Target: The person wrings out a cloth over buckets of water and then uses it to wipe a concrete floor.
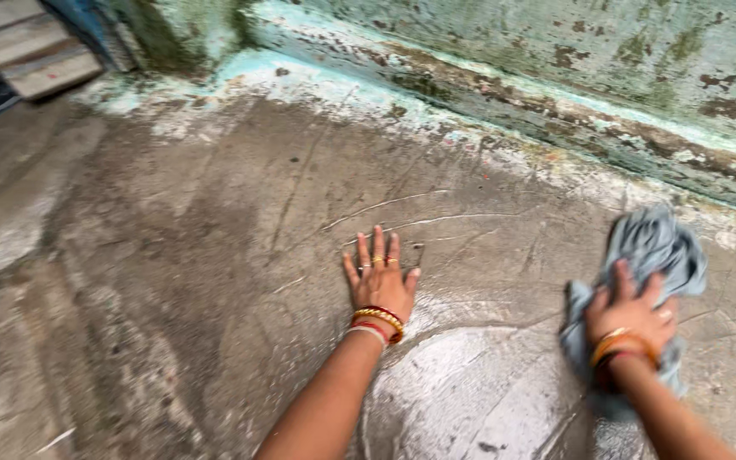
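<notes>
Cloth (653, 247) lies under right hand (628, 311) fingers (622, 279).

head view, looking down, near floor (172, 255)

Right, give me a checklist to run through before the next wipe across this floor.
1. Crumpled grey-blue cloth gripped by right hand: ok.
2. Left hand flat on rough grey concrete floor, bracing: ok.
3. Wet shiny patch lies between the hands: ok.
4. Cloth apart from peeling green wall base: ok.
5. Bangles on left wrist off the wet patch: cannot tell.
</notes>
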